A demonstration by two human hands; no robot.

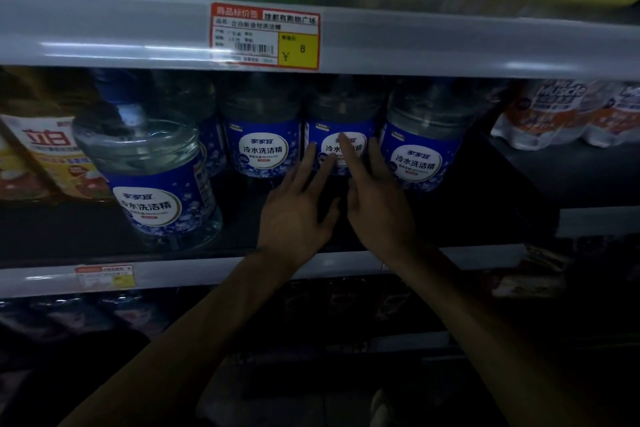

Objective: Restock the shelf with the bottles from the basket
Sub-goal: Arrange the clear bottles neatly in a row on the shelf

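Both hands reached into the shelf (346,265) side by side, thumbs nearly meeting. The left hand (298,211) had its grip spread, fingers fanned flat, their tips on the blue label of a detergent bottle (341,125) standing at the back of the shelf. The right hand (377,204) was also spread and pinching nothing: its forefinger pointed up against that same label while its other fingers lay along the bottle's right side. That bottle stood upright in a back row, between a second bottle (261,135) to its left and a third bottle (420,142) to its right, all three close together with labels facing out. A fourth bottle (152,180) stood apart near the shelf's front edge, toward the left end, tilted slightly in the wide view. Yellow detergent packs (41,156) sat at the left end, white and orange packs (568,111) at the right end. A red and yellow price tag (265,35) hung on the rail of the shelf above.
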